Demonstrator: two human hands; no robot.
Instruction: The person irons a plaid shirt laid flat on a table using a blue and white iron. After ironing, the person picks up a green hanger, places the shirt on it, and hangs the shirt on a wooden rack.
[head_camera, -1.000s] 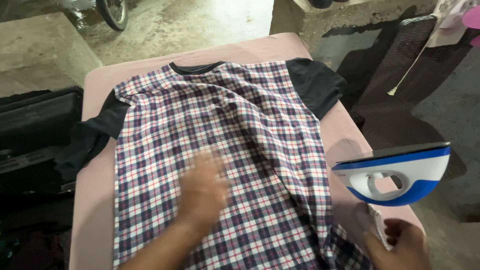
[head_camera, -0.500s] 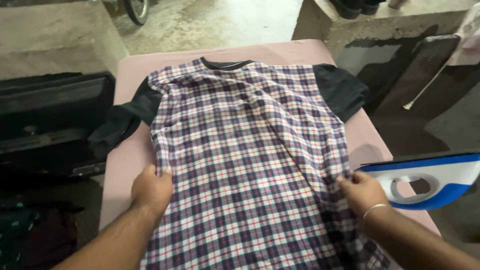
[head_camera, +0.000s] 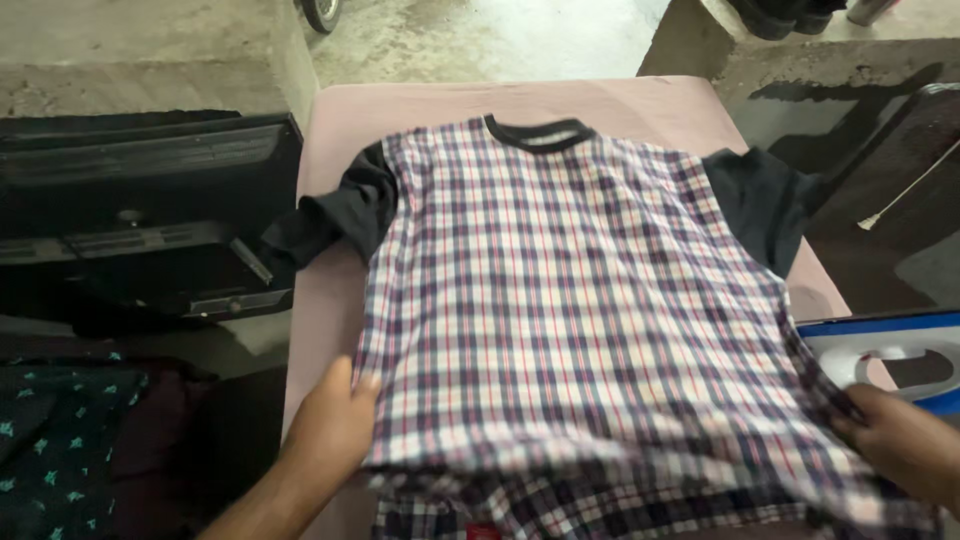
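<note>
both hands (head_camera: 335, 425) apparently gripping plaid shirt (head_camera: 580, 300)

Counting now: one checked shirt (head_camera: 590, 300) lying on one pink board (head_camera: 420, 110), two black sleeves showing, one iron (head_camera: 890, 355) sitting at three o'clock, two hands, left hand (head_camera: 335, 425) and right hand (head_camera: 900, 445), gripping

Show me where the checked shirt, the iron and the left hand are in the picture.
checked shirt (head_camera: 580, 300): head view, middle of the plaid front panel.
iron (head_camera: 890, 345): head view, white and blue body at the right edge.
left hand (head_camera: 335, 425): head view, back of the hand at the shirt's lower left edge.
</note>
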